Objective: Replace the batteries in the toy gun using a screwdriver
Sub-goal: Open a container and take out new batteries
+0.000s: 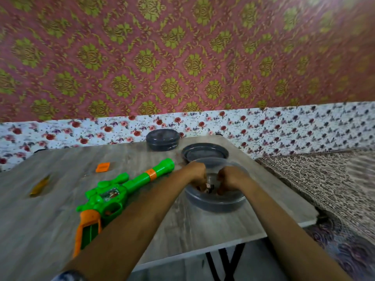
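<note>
Right, both hands are down inside the clear round container (pixel 216 196), fingers curled toward each other. The left hand (pixel 197 175) seems to pinch a small dark-and-silver cylinder, probably a battery (pixel 207 186); motion blur means the exact hold is hard to confirm. The right hand (pixel 230 178) has fingers bent down to the container floor, but whether they are pressed on anything I cannot tell.

At 12 o'clock of the container, touching its far rim, lies a dark lid (pixel 205 152). A second, closed dark container (pixel 162 139) sits further at 11 o'clock, near the table's far edge.

The toy gun (pixel 113 196) lies flat on the grey wood-look table (pixel 60 220) at 9 o'clock of the hands, barrel toward 1 o'clock, orange grip toward 7 o'clock, partly under the left forearm. An orange flat piece (pixel 103 167) (likely the battery cover) lies at 11 o'clock of the gun. A yellowish tool, probably the screwdriver (pixel 39 186), lies well apart at 9 o'clock, too blurred to be sure.

Handling judgement: batteries are small, smooth, rigid and prone to rolling, so pinch at mid-body. The gun looks like light hollow plastic, best held around the body near the compartment.
</note>
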